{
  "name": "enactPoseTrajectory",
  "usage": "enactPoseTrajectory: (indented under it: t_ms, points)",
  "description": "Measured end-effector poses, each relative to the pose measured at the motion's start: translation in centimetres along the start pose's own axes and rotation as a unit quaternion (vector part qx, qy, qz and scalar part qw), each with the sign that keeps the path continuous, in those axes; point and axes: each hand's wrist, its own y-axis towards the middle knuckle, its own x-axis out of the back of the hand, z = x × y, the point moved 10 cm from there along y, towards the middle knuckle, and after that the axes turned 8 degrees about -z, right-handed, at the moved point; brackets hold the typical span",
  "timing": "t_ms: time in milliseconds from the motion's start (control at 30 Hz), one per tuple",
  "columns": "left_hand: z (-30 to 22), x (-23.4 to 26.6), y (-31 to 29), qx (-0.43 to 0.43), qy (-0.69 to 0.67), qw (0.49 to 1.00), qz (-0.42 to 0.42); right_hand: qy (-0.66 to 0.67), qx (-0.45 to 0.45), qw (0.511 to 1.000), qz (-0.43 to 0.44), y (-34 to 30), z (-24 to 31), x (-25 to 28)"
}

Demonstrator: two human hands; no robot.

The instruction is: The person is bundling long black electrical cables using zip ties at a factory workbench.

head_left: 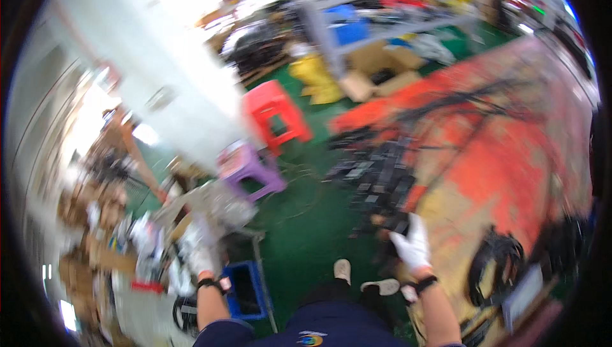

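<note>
My left hand (201,259), in a white glove, is at the lower left among clear and white plastic bags (220,210). It is smeared by motion, so its fingers and anything in them cannot be made out. My right hand (415,246), also white-gloved, is over the near left edge of a worn red and tan tabletop (510,155). Its thumb stands apart from the fingers. A dark piece (399,223) shows right by the thumb and fingertips, at the near end of a pile of black blocks (379,171); no grip on it is visible.
Long black cables (459,101) trail across the tabletop, and a coiled black cable (494,264) lies near its front. A purple stool (250,169), a red stool (274,114) and a blue bin (245,291) stand on the green floor. Cardboard boxes (95,251) crowd the left.
</note>
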Motion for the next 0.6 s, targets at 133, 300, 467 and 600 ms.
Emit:
enactPoseTrajectory:
  t_ms: [133,300,467,600]
  points:
    - [12.0,-9.7,-1.9,0.235,-0.184,0.934,-0.195,-0.196,0.069,0.975,0.076,-5.4,-7.4,0.5]
    - [8.6,-16.8,-7.2,0.073,-0.098,0.992,-0.013,-0.342,0.228,0.887,0.209,-7.0,-6.1,-1.3]
    - [15.2,-10.3,-4.6,0.083,-0.095,0.963,-0.237,-0.309,0.197,0.911,0.191,-4.6,-6.5,-2.0]
    - [22.0,-4.5,-5.5,0.188,-0.113,0.926,-0.306,-0.338,0.151,0.922,0.115,-5.1,-6.1,-0.4]
